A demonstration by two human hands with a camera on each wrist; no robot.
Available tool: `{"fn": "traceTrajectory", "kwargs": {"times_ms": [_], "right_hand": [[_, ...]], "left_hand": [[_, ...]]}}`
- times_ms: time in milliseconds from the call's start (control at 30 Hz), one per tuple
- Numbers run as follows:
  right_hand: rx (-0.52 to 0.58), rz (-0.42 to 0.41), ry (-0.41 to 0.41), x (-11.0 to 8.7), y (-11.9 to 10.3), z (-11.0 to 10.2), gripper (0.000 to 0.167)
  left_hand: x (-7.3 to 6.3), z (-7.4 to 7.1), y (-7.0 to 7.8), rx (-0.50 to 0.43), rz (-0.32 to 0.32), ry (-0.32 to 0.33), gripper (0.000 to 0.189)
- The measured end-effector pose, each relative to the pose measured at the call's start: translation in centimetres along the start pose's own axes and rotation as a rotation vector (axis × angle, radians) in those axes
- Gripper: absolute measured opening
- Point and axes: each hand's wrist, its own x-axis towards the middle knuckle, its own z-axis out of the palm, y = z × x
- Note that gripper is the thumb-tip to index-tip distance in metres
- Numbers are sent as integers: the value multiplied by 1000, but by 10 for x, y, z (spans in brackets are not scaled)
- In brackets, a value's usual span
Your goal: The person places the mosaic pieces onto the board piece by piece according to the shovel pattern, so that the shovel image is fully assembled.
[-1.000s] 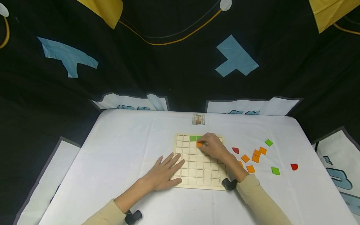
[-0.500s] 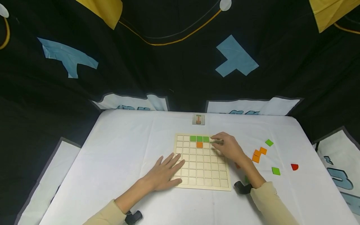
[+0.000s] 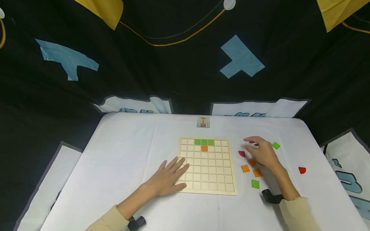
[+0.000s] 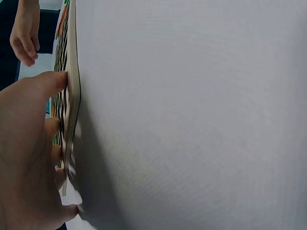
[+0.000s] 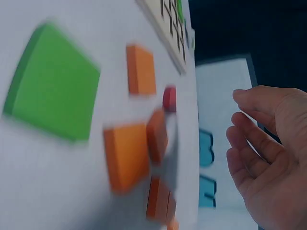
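Note:
A wooden grid board (image 3: 208,170) lies on the white table. Three green square tiles (image 3: 204,142) sit side by side in its far row, and one orange tile (image 3: 204,148) is just below the middle one. My left hand (image 3: 168,179) rests spread over the board's left edge, its fingertips on the squares. My right hand (image 3: 261,154) hovers over the loose pieces right of the board, fingers loosely bent with nothing between them. Beneath and around it lie orange tiles (image 3: 245,168), a green tile (image 3: 255,183) and a red rounded piece (image 3: 241,154). Some pieces are hidden by this hand and forearm.
Beyond the board lies a small printed card (image 3: 203,122) with a grid pattern. Farther right are another red piece (image 3: 302,170) and a green tile (image 3: 276,145). A black curtain (image 3: 179,70) hangs behind the table.
My right hand has moved right, from the board's far rows to above the loose pieces. This uncovers the third green tile and the orange one below the row. My left hand stays put.

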Motion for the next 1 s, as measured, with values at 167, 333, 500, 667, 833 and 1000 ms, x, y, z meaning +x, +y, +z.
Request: {"fn": "traceTrajectory", "kwargs": {"times_ms": [167,333,500,667,833,1000], "right_hand": [[-33,41,33,-13,18,-15,29],[-43,84,34,-24,38,-31,31],[-56,148,-13,-30,54,-40,33],[-61,166,-64,-34,62,-39,36],[-62,174,-78,-34,68,-36,36],[-73,187,-73,-33,74,-34,36]], "left_hand": [[0,1,1,-6,-7,-8,71],[1,0,2,-3,-1,-1,70],[0,-2,2,-2,1,-1,70],[-3,-3,2,-17,-3,-2,69],[-2,-3,2,-13,-1,6,70],[0,-2,2,-7,0,1,70]]}}
